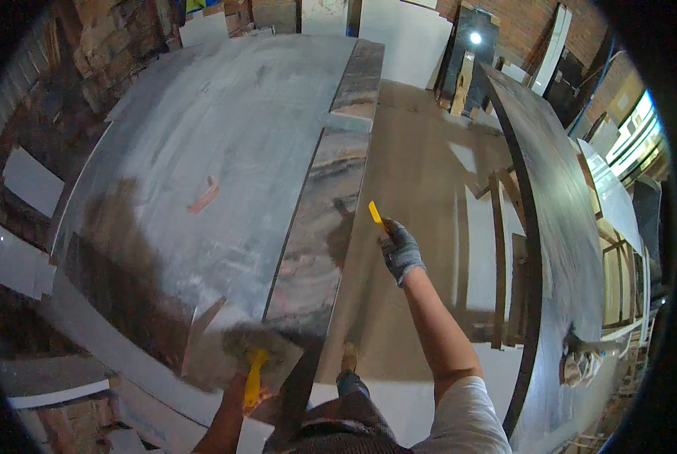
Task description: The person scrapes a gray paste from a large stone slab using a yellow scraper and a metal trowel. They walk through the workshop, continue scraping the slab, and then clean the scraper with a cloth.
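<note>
My right hand (400, 251), in a grey glove, is closed around a small yellow plastic spreader (375, 212). It is held out over the brown floor, just right of a dark, streaked stone strip (319, 197). Low in the view, my left hand (236, 392) is in shadow at the near edge of a light board (285, 356). Dark grey paste (251, 340) is smeared over this board. A yellow-handled tool (255, 377) lies in the paste, its handle beside my left hand. The left fingers are too dark to make out.
A wide grey slab (225, 129) spreads to the left, with a reddish smear (204, 197) on it. Along the right stands another large slab (558, 197), near wooden supports (499, 257). Pale panels (403, 41) lean at the back. My boot (350, 357) is on the floor.
</note>
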`<state>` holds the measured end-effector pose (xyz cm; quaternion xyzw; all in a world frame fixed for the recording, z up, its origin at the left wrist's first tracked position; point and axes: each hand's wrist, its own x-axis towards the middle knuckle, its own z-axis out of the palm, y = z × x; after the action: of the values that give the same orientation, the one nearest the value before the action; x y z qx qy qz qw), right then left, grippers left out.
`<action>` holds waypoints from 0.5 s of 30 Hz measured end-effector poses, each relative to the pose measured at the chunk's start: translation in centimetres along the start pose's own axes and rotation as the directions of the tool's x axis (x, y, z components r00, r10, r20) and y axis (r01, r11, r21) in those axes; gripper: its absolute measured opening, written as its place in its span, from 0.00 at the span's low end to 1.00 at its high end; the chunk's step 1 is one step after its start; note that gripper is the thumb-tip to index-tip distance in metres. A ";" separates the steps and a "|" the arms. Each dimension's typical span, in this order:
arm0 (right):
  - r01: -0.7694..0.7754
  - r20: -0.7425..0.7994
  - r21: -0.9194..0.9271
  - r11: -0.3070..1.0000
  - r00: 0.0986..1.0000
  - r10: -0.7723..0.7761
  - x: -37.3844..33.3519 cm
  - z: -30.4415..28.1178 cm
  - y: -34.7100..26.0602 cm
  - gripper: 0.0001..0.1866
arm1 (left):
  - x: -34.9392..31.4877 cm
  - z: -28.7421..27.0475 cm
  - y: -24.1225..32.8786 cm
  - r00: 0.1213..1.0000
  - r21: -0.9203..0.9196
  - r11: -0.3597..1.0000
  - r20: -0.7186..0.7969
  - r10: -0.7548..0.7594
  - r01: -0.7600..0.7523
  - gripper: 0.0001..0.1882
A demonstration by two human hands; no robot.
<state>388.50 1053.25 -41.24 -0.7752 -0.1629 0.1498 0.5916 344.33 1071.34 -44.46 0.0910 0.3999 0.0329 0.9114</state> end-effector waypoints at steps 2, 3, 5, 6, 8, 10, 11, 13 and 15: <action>0.027 -0.028 -0.084 0.996 0.999 -0.029 5.1 -0.6 1.8 0.24 | 0.4 -0.6 0.1 1.000 0.001 1.000 -0.010 0.018 -0.018 0.17; 0.024 -0.041 -0.156 0.988 0.999 -0.031 7.3 -0.7 2.2 0.24 | 0.4 -0.8 0.0 0.999 -0.009 1.000 -0.031 0.017 -0.017 0.17; -0.087 -0.054 -0.178 0.980 0.995 0.079 10.5 0.1 0.0 0.23 | 0.0 -1.1 -0.1 0.996 -0.026 0.999 -0.086 0.032 -0.034 0.17; -0.056 -0.106 -0.199 0.978 0.994 0.036 12.4 -0.1 0.5 0.22 | 0.1 -0.9 -0.1 0.994 -0.025 0.999 -0.102 0.033 -0.035 0.17; 0.000 -0.198 -0.242 0.970 0.979 -0.049 15.6 0.2 1.2 0.20 | 0.3 -0.5 -0.3 0.990 -0.024 0.999 -0.135 0.034 -0.038 0.17; -0.028 -0.225 -0.243 0.970 0.974 -0.028 17.7 0.7 0.7 0.19 | 0.7 -0.2 -0.3 0.986 -0.023 0.999 -0.161 0.039 -0.043 0.17; -0.040 -0.235 -0.245 0.969 0.972 -0.019 18.4 0.9 0.0 0.19 | 0.8 0.1 -0.4 0.984 -0.030 0.999 -0.173 0.039 -0.045 0.17; -0.094 -0.235 -0.294 0.951 0.972 0.023 19.9 1.3 -0.6 0.20 | 1.4 0.9 -0.1 0.981 -0.025 0.999 -0.190 0.042 -0.048 0.17; -0.099 -0.249 -0.306 0.947 0.968 0.020 21.2 1.3 -0.2 0.20 | 2.3 1.6 0.2 0.981 -0.020 0.999 -0.193 0.036 -0.041 0.17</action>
<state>407.02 1063.51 -42.22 -0.8770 -0.0877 0.0438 0.4703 347.08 1071.65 -44.98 0.0843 0.4839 0.0639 0.8687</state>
